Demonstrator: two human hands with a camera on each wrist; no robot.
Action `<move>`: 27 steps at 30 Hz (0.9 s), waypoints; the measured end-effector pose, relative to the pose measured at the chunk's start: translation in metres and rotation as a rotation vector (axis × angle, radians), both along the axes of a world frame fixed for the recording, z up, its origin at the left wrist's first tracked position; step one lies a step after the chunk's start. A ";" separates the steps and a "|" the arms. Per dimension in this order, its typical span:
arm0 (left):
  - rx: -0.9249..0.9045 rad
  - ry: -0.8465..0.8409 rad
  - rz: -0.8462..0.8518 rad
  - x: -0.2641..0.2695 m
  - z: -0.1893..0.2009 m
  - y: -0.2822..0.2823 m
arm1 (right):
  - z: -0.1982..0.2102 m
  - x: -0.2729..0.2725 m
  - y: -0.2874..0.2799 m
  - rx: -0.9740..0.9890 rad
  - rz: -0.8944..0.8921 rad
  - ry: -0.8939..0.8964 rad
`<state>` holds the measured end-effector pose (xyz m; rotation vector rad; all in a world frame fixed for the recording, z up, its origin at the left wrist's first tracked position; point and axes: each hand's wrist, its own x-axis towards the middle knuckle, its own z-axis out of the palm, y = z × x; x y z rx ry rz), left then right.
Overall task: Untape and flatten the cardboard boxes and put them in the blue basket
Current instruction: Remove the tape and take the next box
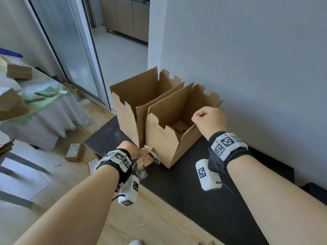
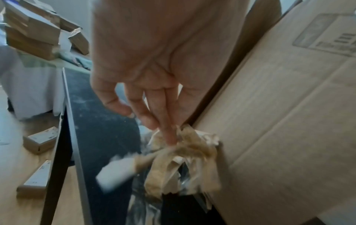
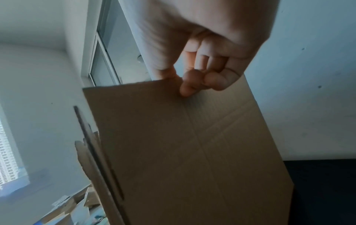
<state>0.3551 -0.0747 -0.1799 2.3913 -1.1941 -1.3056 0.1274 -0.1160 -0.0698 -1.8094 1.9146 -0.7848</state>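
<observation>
Two open cardboard boxes stand side by side on a dark tabletop [image 1: 191, 191] against the wall. My left hand [image 1: 137, 152] is at the lower left corner of the near box [image 1: 162, 149] and pinches a crumpled wad of brown tape [image 1: 146, 157] that still clings to that corner. In the left wrist view the fingertips [image 2: 169, 137] press into the tape wad [image 2: 192, 152] beside the box wall [image 2: 279, 121]. My right hand [image 1: 200, 117] grips the top edge of the near box's right flap; thumb and curled fingers [image 3: 188, 86] pinch the cardboard [image 3: 192, 152]. The far box [image 1: 131, 99] stands untouched behind.
A white wall [image 1: 247, 68] rises just behind the boxes. Small sealed parcels [image 1: 74, 152] lie on the wooden floor at left. A cloth-covered surface [image 1: 44, 106] with more boxes [image 1: 18, 70] stands further left, before a sliding glass door [image 1: 76, 59].
</observation>
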 end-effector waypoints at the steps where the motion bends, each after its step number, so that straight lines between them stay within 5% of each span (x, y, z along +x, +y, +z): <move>1: -0.036 0.019 0.009 0.001 -0.002 -0.001 | 0.001 -0.001 0.000 0.000 -0.021 0.010; 13: -0.148 0.240 -0.024 -0.024 0.033 -0.004 | 0.012 -0.046 0.018 -0.067 -0.246 0.169; 22: -0.277 0.352 -0.302 -0.065 0.062 -0.017 | 0.029 -0.094 0.035 -0.093 -0.364 0.009; 27: -0.495 0.414 -0.396 -0.105 0.097 -0.019 | 0.044 -0.125 0.050 -0.088 -0.387 -0.082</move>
